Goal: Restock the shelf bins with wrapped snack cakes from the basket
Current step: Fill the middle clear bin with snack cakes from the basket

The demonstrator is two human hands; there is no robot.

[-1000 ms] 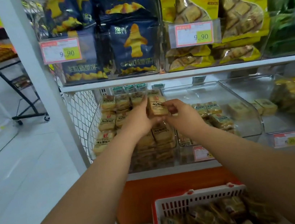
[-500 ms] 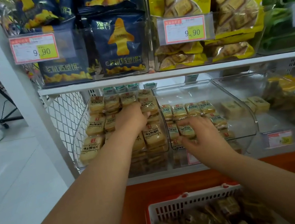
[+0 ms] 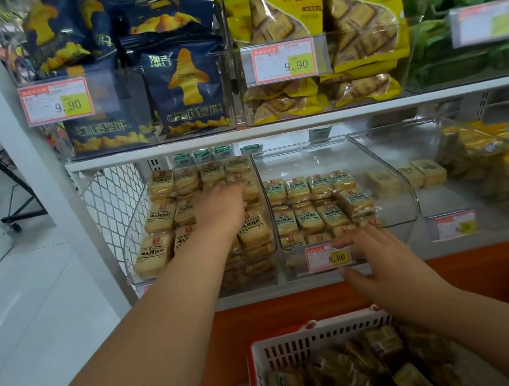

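Note:
Pale wrapped snack cakes [image 3: 159,216] fill the clear left bin [image 3: 128,257] on the lower shelf in rows. My left hand [image 3: 222,204] reaches into that bin and lies on top of the cakes, fingers pointing away and pressing down; nothing shows in its grip. The clear middle bin [image 3: 408,201] holds more wrapped cakes [image 3: 312,214] in its left half. My right hand [image 3: 377,258] hovers in front of this bin's price tag with fingers spread, holding nothing. A white and red basket [image 3: 301,344] below holds several darker wrapped cakes [image 3: 386,368].
The upper shelf carries blue snack bags [image 3: 186,85], yellow bags [image 3: 361,24] and green packs [image 3: 473,54]. A right bin holds yellow packs [image 3: 488,160]. A white post [image 3: 9,129] and wire mesh [image 3: 111,203] bound the shelf on the left. A black rack [image 3: 16,181] stands on the tiled floor.
The cake held between both hands a second ago now lies in the left bin under my left hand. My right hand has drawn back and down to the front of the middle bin.

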